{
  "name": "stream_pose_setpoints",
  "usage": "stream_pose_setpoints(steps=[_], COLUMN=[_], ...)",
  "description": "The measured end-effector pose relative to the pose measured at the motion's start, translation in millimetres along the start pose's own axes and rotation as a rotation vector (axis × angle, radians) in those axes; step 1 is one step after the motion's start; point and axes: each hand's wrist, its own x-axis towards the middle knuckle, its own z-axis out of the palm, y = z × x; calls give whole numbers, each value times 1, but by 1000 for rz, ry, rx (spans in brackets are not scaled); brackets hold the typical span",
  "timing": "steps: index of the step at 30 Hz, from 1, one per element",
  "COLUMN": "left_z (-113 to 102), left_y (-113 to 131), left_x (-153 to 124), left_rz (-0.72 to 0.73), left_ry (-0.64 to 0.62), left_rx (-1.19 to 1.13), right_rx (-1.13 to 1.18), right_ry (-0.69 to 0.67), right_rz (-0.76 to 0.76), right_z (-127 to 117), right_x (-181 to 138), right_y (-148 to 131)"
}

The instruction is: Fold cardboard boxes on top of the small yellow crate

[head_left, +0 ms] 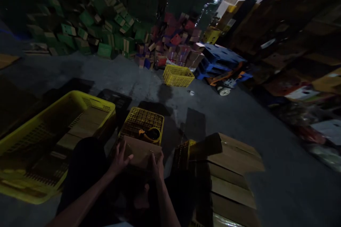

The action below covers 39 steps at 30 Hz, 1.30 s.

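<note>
Between my two hands is a brown cardboard box (pixel 142 149), at the near edge of an upturned yellow plastic crate (pixel 144 115). My left hand (pixel 119 159) lies against the box's left side, thumb on its face and fingers spread along the edge. Gripping the right side is my right hand (pixel 157 165), its fingers partly hidden behind the box. Just beyond the box, a tape dispenser (pixel 150 133) with yellow parts rests on the crate. The box's underside is lost in shadow.
At left stands a large yellow crate (pixel 77 94) holding cardboard boxes (pixel 89 122). Flattened cardboard (pixel 237 152) is stacked at right. Farther off are another yellow crate (pixel 178 76), blue pallets (pixel 221 56), a pallet jack (pixel 226 81) and a heap of green boxes (pixel 105 50).
</note>
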Motion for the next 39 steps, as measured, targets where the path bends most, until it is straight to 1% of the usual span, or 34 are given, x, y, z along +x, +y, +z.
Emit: stream_pose_setpoints(steps=[4,8,12,15,17,21,27,32,35,37,39], left_z=[-2,3,9,9,8,6,9,8,4,2,2], left_y=[-2,-4,-5,-5,-4,-3,-7,-9,-11,-13,-14], left_x=[5,9,6,1,0,0,2,1,1,1,2], left_rz=[-33,-63,-46,-48,-42,-46,-57,-46,-10,3,3], left_ry=[-20,-7,-34,-55,-63,-86,-107,-93,-118,-135,-146], left_rx=[-36,-16,41,80,83,62,51,68,51,25,-5], right_rx=[-14,-115,-136,-138,-199,-376,-478,-608,-788,-915,-1001], right_ry=[40,68,90,55,45,104,-55,-146,-156,-172,-230], right_rz=[38,32,-39,-70,-83,-173,-278,-334,-365,-426,-506], right_z=[0,5,8,5,3,3,7,0,-5,-6,-6], right_x=[-1,0,1,1,0,-3,-6,-14,-19,-17,-10], right_y=[-3,-3,3,5,3,-6,-6,-6,-16,-28,-41])
